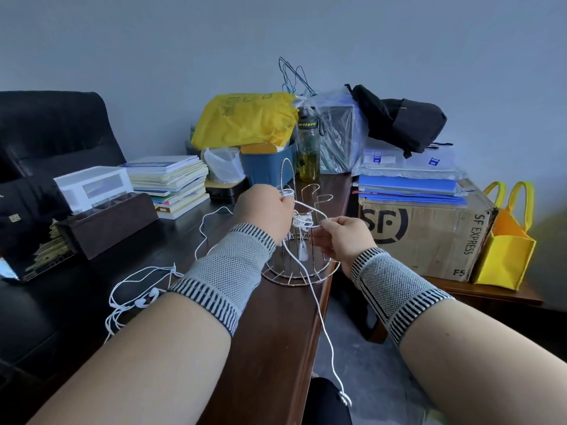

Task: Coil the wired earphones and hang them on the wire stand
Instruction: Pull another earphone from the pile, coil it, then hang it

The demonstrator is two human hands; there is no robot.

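Observation:
A metal wire stand (299, 273) with upright hooks sits at the dark table's right edge. My left hand (264, 210) grips a bunch of white earphone cable (306, 207) just in front of the stand's hooks. My right hand (343, 234) pinches the same cable a little to the right, so a loop arcs between both hands. From that loop one strand hangs down past the table edge, ending in a plug (345, 398). A coiled white earphone set (302, 237) hangs on the stand. More white earphones (144, 299) lie loose on the table at the left.
Stacked books (171, 182), a dark wooden box (110, 222), a blue bin (267, 167), a bottle (308, 148) and a yellow bag (245, 119) crowd the back of the table. A cardboard box (426, 231) and yellow tote (506, 250) stand to the right.

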